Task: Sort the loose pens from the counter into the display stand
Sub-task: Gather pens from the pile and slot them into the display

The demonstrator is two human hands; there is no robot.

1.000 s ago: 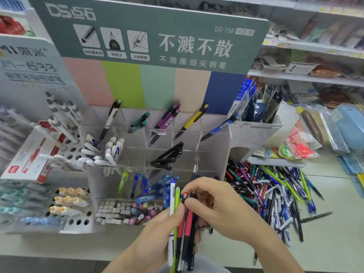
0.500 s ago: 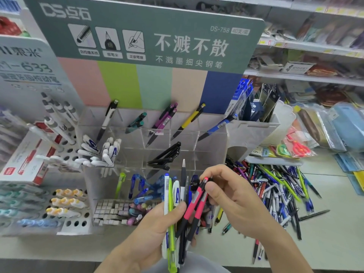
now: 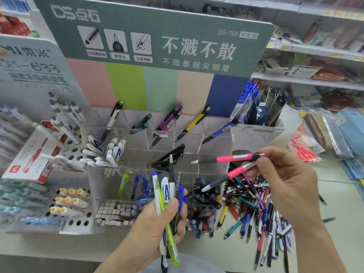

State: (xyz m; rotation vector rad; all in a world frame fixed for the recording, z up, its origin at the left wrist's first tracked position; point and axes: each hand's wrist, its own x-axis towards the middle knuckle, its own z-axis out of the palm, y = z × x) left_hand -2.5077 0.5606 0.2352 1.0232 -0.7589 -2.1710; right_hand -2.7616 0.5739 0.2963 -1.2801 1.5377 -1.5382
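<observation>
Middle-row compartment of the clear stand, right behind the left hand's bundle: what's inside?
A few black pens lie slanted inside the clear display stand. The pen bundle in the left hand covers the compartment's lower part, so its floor can't be seen.

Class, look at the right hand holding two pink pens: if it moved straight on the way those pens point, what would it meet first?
Probably the clear display stand: the right hand aims its pink pens leftward at the stand's middle compartments, though depth is unclear.
</observation>
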